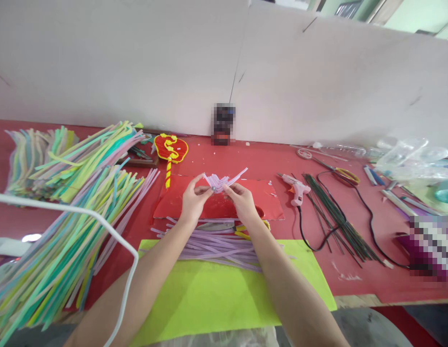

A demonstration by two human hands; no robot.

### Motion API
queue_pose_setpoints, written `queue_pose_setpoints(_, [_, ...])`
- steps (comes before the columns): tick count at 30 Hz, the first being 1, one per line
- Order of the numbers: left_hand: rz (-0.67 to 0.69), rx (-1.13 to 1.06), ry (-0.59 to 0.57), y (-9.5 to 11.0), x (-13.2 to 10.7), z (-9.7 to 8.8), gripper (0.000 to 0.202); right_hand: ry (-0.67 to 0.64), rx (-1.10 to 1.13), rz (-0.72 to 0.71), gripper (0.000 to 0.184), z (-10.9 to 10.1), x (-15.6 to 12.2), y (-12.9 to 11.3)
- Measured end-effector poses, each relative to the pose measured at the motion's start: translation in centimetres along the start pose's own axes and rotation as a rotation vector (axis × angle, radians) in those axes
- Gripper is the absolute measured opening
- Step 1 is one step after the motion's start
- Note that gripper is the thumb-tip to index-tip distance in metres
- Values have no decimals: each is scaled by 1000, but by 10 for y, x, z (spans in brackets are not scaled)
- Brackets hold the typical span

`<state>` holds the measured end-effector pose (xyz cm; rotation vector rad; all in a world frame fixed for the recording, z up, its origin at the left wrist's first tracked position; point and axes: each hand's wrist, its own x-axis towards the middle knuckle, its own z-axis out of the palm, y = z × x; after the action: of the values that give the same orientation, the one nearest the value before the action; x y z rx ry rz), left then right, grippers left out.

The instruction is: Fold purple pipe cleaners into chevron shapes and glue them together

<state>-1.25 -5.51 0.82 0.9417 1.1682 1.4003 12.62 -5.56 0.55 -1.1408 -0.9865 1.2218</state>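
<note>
Between my hands is a small purple pipe-cleaner piece [220,182], bent into a layered V with one longer end sticking out to the right. My left hand [195,195] pinches its left side between thumb and fingers. On the right side, my right hand [239,196] pinches it the same way. Both hands hover over a red board [169,205]. Nearer to me, a heap of loose purple pipe cleaners [217,248] lies across a lime-green sheet [209,299], partly hidden by my forearms. Yellow-handled scissors [242,233] rest at the heap's far edge.
Bundles of multicoloured pipe cleaners [65,246] fill the left side. A red fan-shaped craft [171,149] lies behind my left hand. To the right are a pink glue gun [298,190] with a black cord, dark green stems [332,217] and another pair of scissors [345,176]. A white cable [101,219] crosses front left.
</note>
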Motion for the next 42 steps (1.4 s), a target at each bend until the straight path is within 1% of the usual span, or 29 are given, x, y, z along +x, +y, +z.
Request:
queue_pose_setpoints(3, [0,-7,-12,0,-1,1,66,-51,-57,-22,31,0,-1,1])
queue_pose_setpoints(9, [-44,-31,-85,-3,-1,2,69,-13,-31,-70,32,-1,0,4])
queue_pose_setpoints(16, [0,12,-73,-4,0,1,63,-5,2,-32,30,2,-2,-1])
queue_pose_setpoints(21, [65,52,-90,-3,0,0,59,22,18,35,35,3,-2,-2])
queue_pose_setpoints(23, [60,71,-114,-2,-1,0,59,50,4,49,37,2,-1,-1])
queue_pose_setpoints(26, [40,84,-121,1,-3,1,58,50,-28,31,36,1,0,0])
queue_pose_setpoints(28, [44,79,-107,1,-3,1,54,37,-25,5,34,1,-1,0])
queue_pose_setpoints(30, [52,59,-115,-1,-2,1,45,37,1,-18,32,2,-1,0])
queue_pose_setpoints(33, [26,44,-160,-8,0,1,31,48,67,-37,29,4,-2,1])
queue_pose_setpoints(36, [0,71,-233,-12,-1,2,25,42,111,-35,29,5,-3,1])
queue_pose_setpoints(38, [11,94,-278,-11,-3,4,22,29,106,-42,28,6,-3,2])
queue_pose_setpoints(42, [50,154,-299,-7,-7,5,16,13,65,-77,26,6,-5,0])
